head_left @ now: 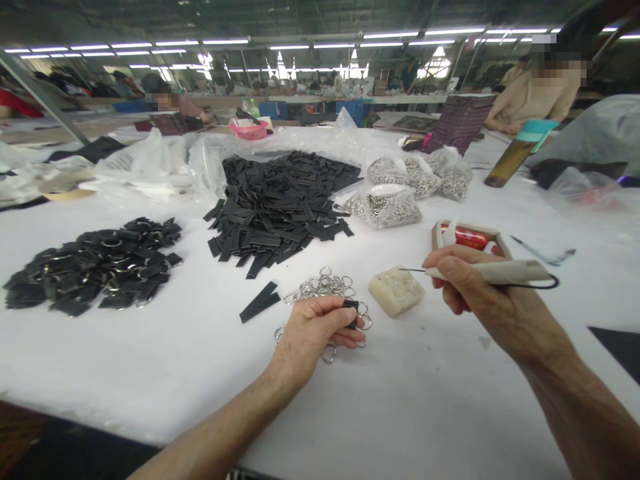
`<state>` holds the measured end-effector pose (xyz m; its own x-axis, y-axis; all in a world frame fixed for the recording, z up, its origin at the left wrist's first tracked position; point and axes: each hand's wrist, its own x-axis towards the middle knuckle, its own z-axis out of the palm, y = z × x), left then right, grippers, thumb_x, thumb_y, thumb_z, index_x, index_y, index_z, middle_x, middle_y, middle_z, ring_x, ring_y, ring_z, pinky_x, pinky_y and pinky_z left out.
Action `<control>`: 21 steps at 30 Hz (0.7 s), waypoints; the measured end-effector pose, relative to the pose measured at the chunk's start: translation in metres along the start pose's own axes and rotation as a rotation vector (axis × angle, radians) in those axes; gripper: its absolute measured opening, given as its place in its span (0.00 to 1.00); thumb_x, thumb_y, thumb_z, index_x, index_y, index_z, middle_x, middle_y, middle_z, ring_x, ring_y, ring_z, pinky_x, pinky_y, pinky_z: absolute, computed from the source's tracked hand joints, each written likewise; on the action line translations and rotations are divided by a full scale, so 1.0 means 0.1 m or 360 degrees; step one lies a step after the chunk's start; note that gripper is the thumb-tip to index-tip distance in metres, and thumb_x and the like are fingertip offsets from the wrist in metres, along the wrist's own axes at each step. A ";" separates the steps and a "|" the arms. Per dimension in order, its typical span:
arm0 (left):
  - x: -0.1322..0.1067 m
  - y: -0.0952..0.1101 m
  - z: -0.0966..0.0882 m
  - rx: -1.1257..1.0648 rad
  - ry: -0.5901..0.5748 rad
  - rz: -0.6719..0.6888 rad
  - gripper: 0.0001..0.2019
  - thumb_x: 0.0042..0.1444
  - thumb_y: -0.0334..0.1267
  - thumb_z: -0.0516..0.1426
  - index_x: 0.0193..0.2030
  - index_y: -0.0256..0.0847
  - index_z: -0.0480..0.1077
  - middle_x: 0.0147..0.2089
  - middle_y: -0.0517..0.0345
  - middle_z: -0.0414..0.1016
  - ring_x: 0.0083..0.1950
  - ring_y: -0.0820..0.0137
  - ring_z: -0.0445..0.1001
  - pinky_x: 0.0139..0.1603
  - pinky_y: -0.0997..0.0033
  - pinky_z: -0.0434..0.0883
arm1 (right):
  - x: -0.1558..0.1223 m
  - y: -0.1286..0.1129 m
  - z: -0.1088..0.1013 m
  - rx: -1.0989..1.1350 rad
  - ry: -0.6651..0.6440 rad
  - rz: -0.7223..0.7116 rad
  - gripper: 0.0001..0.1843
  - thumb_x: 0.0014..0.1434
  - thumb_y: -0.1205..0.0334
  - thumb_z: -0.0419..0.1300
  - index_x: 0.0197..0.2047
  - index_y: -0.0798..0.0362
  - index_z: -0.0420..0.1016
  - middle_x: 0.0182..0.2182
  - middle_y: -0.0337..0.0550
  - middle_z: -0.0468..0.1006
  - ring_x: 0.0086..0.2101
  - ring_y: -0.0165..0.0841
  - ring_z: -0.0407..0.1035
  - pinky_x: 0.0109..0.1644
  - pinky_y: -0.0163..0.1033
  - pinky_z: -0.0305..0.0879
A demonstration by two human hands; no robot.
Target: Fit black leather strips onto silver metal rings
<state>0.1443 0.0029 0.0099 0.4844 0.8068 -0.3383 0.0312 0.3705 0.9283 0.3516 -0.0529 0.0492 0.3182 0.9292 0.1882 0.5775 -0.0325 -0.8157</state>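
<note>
My left hand [317, 327] pinches a short folded black strap [351, 309] between thumb and fingers, low over the table. Metal D-rings [325, 287] lie loose around and behind that hand. In my right hand [463, 277] is a pale-handled pen-like tool [517, 272] with a thin bent metal tip and a black cord. The tip reaches over the yellowish waxy block [397, 293]; whether it touches is unclear. Two flat black strips [260, 303] lie left of the rings.
A large heap of black strips [285, 207] sits behind. At left is a pile of straps with rings [95, 267]. Bags of metal rings [390, 203], a small box with a red roll [465, 237], tweezers [543, 252] and a tilted bottle [520, 153] occupy the right. Co-workers sit beyond.
</note>
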 end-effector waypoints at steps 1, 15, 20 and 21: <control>0.00 0.00 0.00 0.0009 0.0001 -0.0008 0.07 0.48 0.36 0.58 0.28 0.33 0.73 0.31 0.51 0.78 0.29 0.68 0.76 0.30 0.72 0.73 | 0.01 0.01 -0.02 -0.0052 0.0014 0.0034 0.19 0.56 0.46 0.51 0.29 0.53 0.72 0.15 0.37 0.64 0.19 0.28 0.58 0.18 0.34 0.50; 0.05 -0.01 -0.01 0.0170 -0.0104 -0.0048 0.08 0.50 0.38 0.58 0.30 0.35 0.75 0.32 0.50 0.78 0.32 0.67 0.76 0.33 0.74 0.72 | 0.13 0.05 0.04 -0.0355 -0.0085 0.0165 0.07 0.49 0.61 0.53 0.23 0.52 0.67 0.18 0.34 0.65 0.21 0.27 0.57 0.21 0.32 0.48; 0.06 -0.03 0.00 0.0161 -0.0106 -0.0078 0.08 0.49 0.38 0.58 0.30 0.35 0.75 0.32 0.50 0.78 0.30 0.69 0.76 0.30 0.75 0.72 | 0.13 0.06 0.12 -0.0379 -0.0139 0.0214 0.08 0.49 0.60 0.51 0.22 0.52 0.66 0.18 0.34 0.65 0.21 0.27 0.56 0.21 0.32 0.48; 0.05 -0.03 0.01 0.0164 -0.0107 -0.0084 0.07 0.49 0.37 0.58 0.30 0.35 0.75 0.32 0.50 0.78 0.29 0.69 0.75 0.30 0.75 0.72 | 0.13 0.07 0.13 -0.0381 -0.0144 0.0227 0.08 0.49 0.60 0.51 0.22 0.52 0.66 0.18 0.33 0.65 0.21 0.27 0.56 0.21 0.32 0.47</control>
<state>0.1474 0.0060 0.0058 0.5371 0.7536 -0.3790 0.1459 0.3596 0.9216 0.3498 -0.0359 0.0389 0.3470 0.9376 0.0226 0.6960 -0.2413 -0.6763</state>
